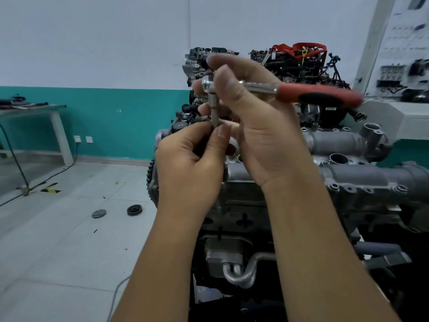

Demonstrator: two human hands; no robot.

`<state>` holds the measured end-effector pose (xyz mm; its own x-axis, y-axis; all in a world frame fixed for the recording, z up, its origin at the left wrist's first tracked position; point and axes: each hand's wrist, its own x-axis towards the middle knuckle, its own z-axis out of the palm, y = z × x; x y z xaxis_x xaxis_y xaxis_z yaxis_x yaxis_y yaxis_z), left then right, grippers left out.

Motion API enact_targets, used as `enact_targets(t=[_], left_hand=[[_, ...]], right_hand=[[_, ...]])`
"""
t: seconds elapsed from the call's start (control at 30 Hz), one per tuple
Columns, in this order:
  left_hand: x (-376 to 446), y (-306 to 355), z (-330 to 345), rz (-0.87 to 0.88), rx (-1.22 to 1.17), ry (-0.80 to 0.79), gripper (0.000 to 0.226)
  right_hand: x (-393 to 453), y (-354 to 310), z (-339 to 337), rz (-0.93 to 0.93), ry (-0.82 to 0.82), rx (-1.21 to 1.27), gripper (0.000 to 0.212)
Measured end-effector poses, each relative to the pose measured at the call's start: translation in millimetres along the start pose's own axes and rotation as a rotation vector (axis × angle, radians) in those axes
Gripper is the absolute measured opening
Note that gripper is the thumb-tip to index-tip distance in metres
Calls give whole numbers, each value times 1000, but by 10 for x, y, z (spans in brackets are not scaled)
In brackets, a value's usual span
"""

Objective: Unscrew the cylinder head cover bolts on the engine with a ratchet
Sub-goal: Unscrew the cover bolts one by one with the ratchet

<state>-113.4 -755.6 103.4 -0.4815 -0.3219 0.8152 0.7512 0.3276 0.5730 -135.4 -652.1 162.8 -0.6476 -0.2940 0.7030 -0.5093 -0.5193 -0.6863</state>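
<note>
Red-handled ratchet (278, 90), one, gripped by two hands (253, 122) above one engine (362, 173).

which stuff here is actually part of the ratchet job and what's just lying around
In the job:
ratchet, gripped near its head by the right hand
socket, pinched by the left hand
cylinder head cover

Lying about:
two round parts on the floor
second engine behind
side table

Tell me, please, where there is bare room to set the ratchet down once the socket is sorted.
The pale floor tiles left of the engine are mostly bare, bordered by the two round parts and the cable. The engine top is crowded with bolts and ports; the left table already holds tools. Both hands hold the ratchet.
</note>
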Motion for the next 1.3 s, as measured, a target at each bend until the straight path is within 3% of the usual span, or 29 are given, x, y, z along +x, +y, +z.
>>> enact_targets(t=[0.1,0.27,0.4,0.53,0.67,0.8,0.93,1.07,1.2,1.3], left_hand=[[-27,9,35,49,22,78,7],[6,11,45,51,28,27,13],[-12,30,34,16,-31,49,13],[-21,29,38,58,57,81,18],[16,34,14,46,62,43,13],[-7,42,26,53,26,113,7],[-16,47,42,76,15,106,13],[22,43,5,49,11,48,13],[-15,64,40,14,-1,91,10],[-30,50,42,47,75,113,12]], right_hand=[[-6,16,-14,-63,-66,-24,22],[27,48,-29,205,-18,110,45],[19,58,-97,76,-54,27,19],[17,57,-109,-3,-121,61,27],[28,112,-14,134,-47,160,43],[23,124,22,37,-42,88,19],[-5,121,53,-9,-114,78,22],[17,140,72,148,7,190,34],[20,101,6,9,24,81,14],[22,80,-21,-32,-3,45,18]])
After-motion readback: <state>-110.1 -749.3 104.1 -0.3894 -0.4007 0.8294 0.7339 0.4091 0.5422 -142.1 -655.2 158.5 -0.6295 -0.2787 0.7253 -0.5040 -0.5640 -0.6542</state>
